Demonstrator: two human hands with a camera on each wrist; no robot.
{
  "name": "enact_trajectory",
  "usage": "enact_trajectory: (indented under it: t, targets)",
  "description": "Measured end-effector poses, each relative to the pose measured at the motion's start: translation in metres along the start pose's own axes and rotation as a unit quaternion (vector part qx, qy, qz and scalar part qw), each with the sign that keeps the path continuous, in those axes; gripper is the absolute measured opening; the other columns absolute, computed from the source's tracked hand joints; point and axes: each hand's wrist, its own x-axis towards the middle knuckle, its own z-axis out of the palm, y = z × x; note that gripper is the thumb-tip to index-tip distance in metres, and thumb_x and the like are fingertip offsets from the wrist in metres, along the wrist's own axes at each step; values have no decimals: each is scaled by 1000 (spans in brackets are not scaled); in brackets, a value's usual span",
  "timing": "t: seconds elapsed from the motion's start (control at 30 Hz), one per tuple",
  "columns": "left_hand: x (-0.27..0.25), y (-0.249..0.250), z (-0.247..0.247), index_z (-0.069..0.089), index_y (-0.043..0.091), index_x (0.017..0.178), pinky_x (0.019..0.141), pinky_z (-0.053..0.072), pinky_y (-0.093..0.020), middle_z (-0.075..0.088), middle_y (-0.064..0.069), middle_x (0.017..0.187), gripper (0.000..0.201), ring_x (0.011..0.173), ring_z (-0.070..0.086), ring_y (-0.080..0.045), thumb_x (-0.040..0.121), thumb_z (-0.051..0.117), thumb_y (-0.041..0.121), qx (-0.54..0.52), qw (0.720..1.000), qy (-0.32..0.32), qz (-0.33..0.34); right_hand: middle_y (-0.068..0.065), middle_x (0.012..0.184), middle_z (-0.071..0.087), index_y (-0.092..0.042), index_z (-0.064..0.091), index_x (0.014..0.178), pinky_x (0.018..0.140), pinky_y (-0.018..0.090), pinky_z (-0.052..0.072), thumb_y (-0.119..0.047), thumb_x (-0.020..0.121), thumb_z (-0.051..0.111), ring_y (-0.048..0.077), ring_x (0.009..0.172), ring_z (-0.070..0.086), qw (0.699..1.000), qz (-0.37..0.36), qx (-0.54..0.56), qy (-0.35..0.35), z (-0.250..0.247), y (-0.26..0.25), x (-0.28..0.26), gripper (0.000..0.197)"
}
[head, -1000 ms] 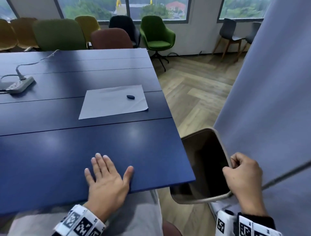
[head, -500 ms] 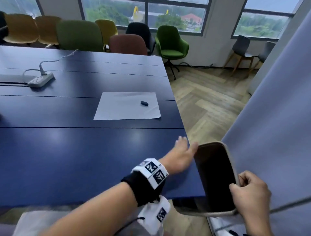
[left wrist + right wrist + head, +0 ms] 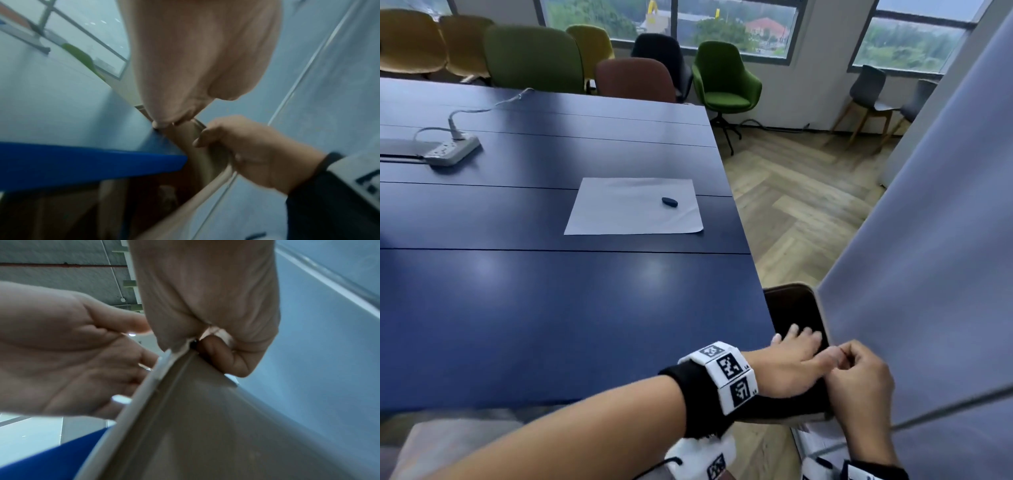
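Beige bin (image 3: pixel 791 306): right hand (image 3: pixel 859 380) grips the rim (image 3: pixel 144 394) (fingers (image 3: pixel 849 356) curled). Left hand (image 3: pixel 791 359) hovers over it, fingers straight.

The tabletop (image 3: pixel 551 325) is smooth and dark blue, with a soft sheen that catches pale blurs of light. Near its right edge lies a sheet of paper (image 3: pixel 626 212), matt white and faintly creased. On it sits a small dark piece (image 3: pixel 669 202) that is smooth; its material cannot be told. By the far left edge, the power strip (image 3: pixel 453 150) is pale satin plastic. Off the near right corner, the bin (image 3: pixel 205 434) is beige plastic, smooth with a dull sheen and a moulded rim. The floor (image 3: pixel 808 205) is matt wood. The screen (image 3: pixel 928 257) looks like matt grey-blue cloth. The chairs (image 3: pixel 722 82) are cloth-covered.
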Motion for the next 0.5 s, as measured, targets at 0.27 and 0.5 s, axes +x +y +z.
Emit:
enact_trajectory:
  t: [0.27,0.5]
  targets:
    - [-12,-46,-19,-11,4,154,114,-20,-52,-28,-16,157,84,143,-31,-27,98,10,63,60,958,125,-251,9,57,41,-10,37,61,56,39,43,-21,84,69,28,56,40,996,75,-1,-44,8,47,13,41]
    - [-13,-17,-39,47,17,140,120,5,-48,29,-7,158,67,151,6,-26,99,20,62,8,994,72,-81,11,59,42,-12,39,62,50,46,56,-14,82,66,26,55,46,980,175,30,-90,34,93,32,34]
